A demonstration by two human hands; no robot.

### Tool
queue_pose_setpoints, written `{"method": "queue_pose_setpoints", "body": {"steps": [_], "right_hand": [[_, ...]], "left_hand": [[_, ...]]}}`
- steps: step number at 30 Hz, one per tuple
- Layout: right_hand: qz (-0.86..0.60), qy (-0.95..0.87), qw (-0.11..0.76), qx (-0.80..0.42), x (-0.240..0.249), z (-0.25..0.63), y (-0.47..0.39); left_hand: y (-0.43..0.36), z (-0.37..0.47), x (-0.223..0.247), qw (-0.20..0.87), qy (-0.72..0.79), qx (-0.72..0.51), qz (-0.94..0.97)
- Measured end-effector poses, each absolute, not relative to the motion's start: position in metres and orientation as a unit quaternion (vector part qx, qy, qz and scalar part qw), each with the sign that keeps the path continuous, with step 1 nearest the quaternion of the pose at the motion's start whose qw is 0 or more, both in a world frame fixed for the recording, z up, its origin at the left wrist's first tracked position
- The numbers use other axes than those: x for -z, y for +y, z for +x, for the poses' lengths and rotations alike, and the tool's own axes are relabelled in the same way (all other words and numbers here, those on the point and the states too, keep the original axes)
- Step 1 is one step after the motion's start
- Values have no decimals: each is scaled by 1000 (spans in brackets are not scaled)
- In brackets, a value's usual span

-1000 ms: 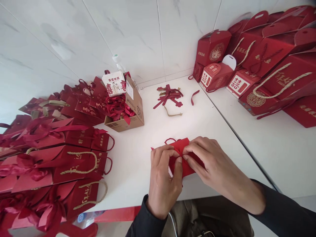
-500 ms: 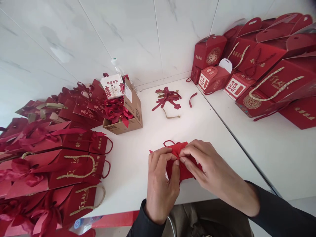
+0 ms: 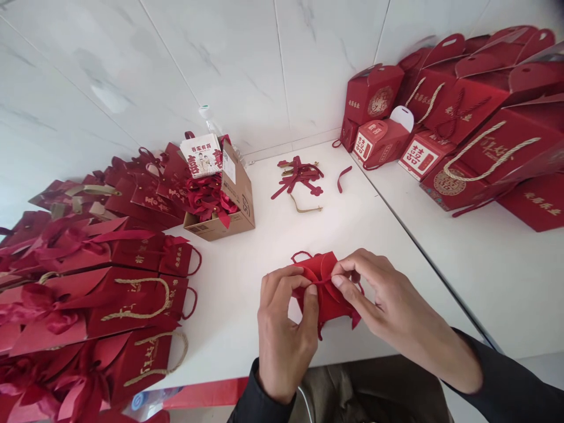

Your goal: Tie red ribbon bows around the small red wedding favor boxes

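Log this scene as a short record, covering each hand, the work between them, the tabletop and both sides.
Left hand: thumb and finger pinching a narrow dark red ribbon
Right hand: pinching the same ribbon farther right
Between hands: small bright red folded-paper box, ribbon across its top
Tabletop: open brown cardboard box holding crumpled dark red fabric bows; loose pile of dark red straps
Left side: rows of red paper gift boxes with bows
Right side: stacked dark red paper cartons

The left hand (image 3: 284, 335) covers part of the little red box (image 3: 331, 304); far right, boxes (image 3: 535, 202) get cut off!
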State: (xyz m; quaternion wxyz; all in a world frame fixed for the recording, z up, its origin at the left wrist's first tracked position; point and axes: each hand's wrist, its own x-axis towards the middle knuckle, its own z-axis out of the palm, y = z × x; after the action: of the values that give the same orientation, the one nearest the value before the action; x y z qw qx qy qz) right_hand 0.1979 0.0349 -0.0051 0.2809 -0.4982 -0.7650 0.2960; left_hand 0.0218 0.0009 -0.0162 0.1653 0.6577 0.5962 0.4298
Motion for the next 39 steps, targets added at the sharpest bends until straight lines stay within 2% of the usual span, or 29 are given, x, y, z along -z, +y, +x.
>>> {"method": "queue_pose_setpoints", "body": {"steps": [11,24,33,38,39], "right_hand": [[-517,-754,272,-301,13,211,37],[-509,-772,252,-286,13,217,43],[-535,-758,243,-284,15,231,46],[-549,-749,228,-292,15,231,45],[-549,-746,213,-311,14,231,45]], "left_hand": [[-11,5,26,181,630,-404,638],[-23,-10,38,280,706,-402,512],[-32,-37,46,256,713,-379,531],[-38,-37,35,120,754,-443,470],[-40,-34,33,134,762,-436,459]]}}
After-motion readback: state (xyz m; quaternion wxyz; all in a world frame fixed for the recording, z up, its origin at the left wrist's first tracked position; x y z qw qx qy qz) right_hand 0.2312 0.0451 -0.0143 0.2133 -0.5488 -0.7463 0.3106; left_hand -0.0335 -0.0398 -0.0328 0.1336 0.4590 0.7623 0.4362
